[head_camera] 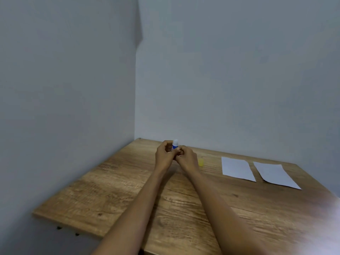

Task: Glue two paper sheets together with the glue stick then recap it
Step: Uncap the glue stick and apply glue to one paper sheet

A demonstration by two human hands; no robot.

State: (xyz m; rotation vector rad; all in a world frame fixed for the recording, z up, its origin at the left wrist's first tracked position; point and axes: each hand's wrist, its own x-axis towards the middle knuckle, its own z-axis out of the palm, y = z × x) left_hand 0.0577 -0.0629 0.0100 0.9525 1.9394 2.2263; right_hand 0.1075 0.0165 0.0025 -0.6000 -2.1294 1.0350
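We see both hands meeting over the far part of the wooden worktop (114, 196): the left hand (164, 156) and right hand (186, 158) together hold an upright glue stick (175, 144). A yellow cap (201, 161) lies just beside the right hand; two paper sheets (237, 169) (276, 174) lie side by side, apart, farther right.

**Wood, paper, plastic, paint**

Grained brown wood on the table (114, 196), streaked and knotted, matt with a faint sheen at the near right. Flat white paper, matt and smooth: left sheet (237, 169), right sheet (276, 174). Glossy-looking blue and white plastic on the glue stick (175, 144). Translucent-looking yellow plastic on the cap (201, 162), blurred. Smooth, matt pale grey paint on the walls (230, 80).
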